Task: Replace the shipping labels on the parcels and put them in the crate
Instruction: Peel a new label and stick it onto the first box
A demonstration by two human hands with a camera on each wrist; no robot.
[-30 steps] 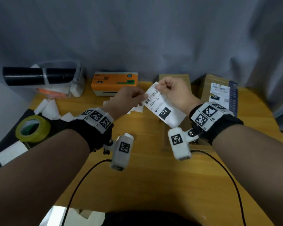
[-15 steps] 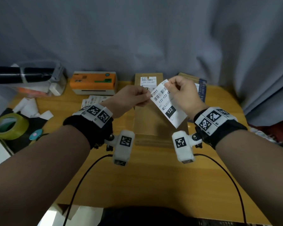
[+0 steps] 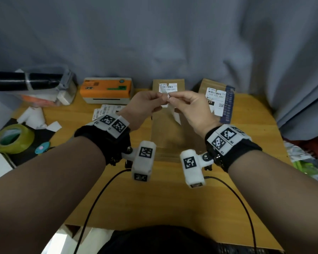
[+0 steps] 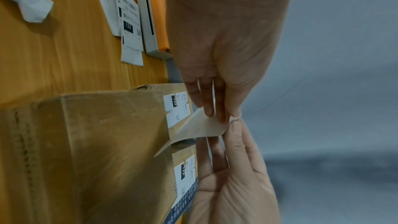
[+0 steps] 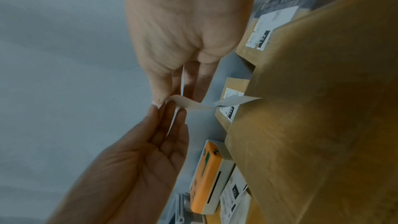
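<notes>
Both hands, left hand and right hand, pinch one label corner above the parcel; split backing slowly, keep adhesive off fingers.

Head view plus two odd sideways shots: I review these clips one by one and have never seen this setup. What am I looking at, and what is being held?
No machine here: a person works with two bare hands, wearing cameras. The wide picture comes from a head camera looking down; the other two come from cameras strapped to each wrist, looking along the fingers, so they appear tilted.

The left hand and right hand both pinch one shipping label at its corner, their grip meeting fingertip to fingertip, apparently peeling its backing.

On the wooden table lie cardboard parcels, one directly below the hands, others behind with labels stuck on. Further left: an orange label printer, loose printed labels, paper scraps and a roll of yellow-green tape. No crate shows.
</notes>
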